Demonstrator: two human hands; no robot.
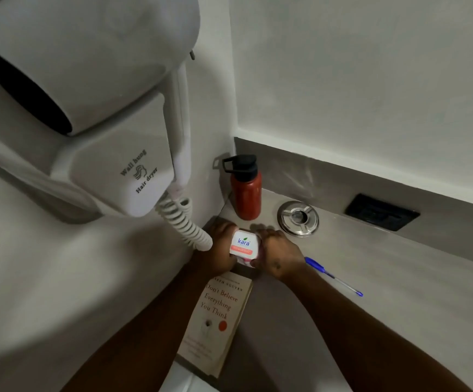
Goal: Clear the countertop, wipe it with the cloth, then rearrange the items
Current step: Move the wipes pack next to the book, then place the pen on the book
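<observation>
Both my hands hold a white wipes pack (243, 246) with a "kara" label, just above the grey countertop (371, 278) near the left wall. My left hand (218, 247) grips its left side and my right hand (279, 254) grips its right side. Behind the pack stands a red bottle (245, 193) with a black cap, in the corner. A cream paperback book (218, 318) lies flat below my hands, along the left wall. Right of my right hand a blue pen (332, 276) lies on the counter. No cloth is in view.
A round steel ashtray (298, 218) sits right of the bottle. A black socket plate (381, 212) is set in the grey backsplash. A wall-hung hair dryer (93, 108) with a coiled cord (184, 222) juts out above the left side, close to my left hand.
</observation>
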